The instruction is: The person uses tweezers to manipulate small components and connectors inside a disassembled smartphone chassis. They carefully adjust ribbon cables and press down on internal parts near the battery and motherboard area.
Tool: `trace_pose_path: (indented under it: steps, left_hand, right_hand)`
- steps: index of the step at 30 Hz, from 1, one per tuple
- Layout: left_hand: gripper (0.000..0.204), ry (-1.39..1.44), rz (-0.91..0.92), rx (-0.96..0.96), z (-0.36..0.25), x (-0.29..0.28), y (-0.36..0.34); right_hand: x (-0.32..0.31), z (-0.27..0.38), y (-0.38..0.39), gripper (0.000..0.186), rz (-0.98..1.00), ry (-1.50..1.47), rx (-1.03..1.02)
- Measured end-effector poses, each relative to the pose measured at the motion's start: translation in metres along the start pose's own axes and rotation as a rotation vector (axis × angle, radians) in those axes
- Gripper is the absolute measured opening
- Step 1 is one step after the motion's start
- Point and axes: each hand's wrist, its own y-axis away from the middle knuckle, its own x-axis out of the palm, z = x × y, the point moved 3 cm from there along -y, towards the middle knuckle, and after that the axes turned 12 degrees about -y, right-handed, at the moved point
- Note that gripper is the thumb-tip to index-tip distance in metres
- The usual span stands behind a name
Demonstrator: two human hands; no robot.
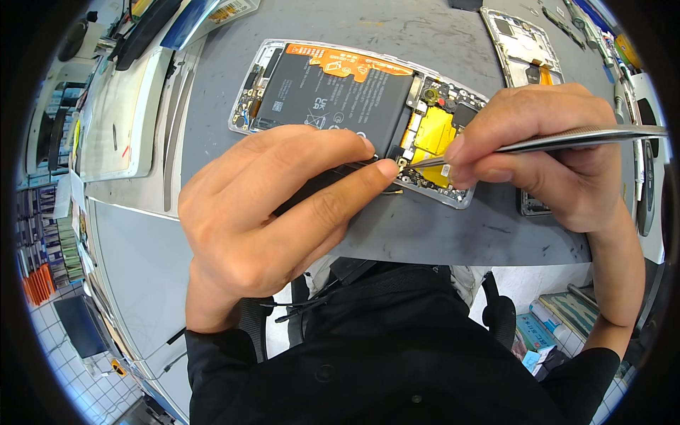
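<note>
On the grey mat (510, 237) lies an opened phone (368, 106); the right hand (567, 170) pinches tweezers (552, 141) over its board (435, 134); the left hand (244, 216) rests beside (whether gripping, I cannot tell). A slip could scratch the board.

I see grey worktop (496, 237) | on it: opened phone (340, 99) | right of phone: second phone frame (520, 44), then slim dark tool (564, 29)

battery (336, 103): dark grey, pale print | strip (347, 64): orange, pale markings | phone frame (263, 51): silvery rim | film (434, 133): bright yellow | tweezers (567, 139): silver-grey | desk (425, 230): grey, dark scuffs | shirt (411, 347): black | floor tiles (51, 322): white, darker grid lines
</note>
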Motion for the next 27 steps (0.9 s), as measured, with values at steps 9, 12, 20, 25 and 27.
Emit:
trace_pose_path:
  steps: [9,12,20,25,27]
  left_hand:
    - [0.035,0.007,0.0,0.032,0.0015,0.0012,0.0003]
    - [0.037,0.004,0.03,0.053,0.0026,-0.0007,-0.0015]
    - [0.032,-0.053,0.073,0.092,0.0011,-0.0023,-0.0025]
    - [0.031,-0.061,0.105,0.094,-0.0004,-0.0045,-0.0045]
    - [0.032,-0.06,0.109,0.093,-0.0005,-0.0045,-0.0041]
  right_hand:
    - [0.001,0.001,0.0007,0.015,-0.017,-0.005,0.019]
    - [0.0005,0.0007,0.0005,0.016,-0.015,0.017,0.001]
    - [0.001,0.0008,0.0,0.017,-0.023,0.017,0.0]
    - [0.0017,-0.0006,0.0011,0.017,-0.047,-0.024,0.013]
    - [0.0022,-0.0001,0.0007,0.017,-0.043,-0.017,0.016]
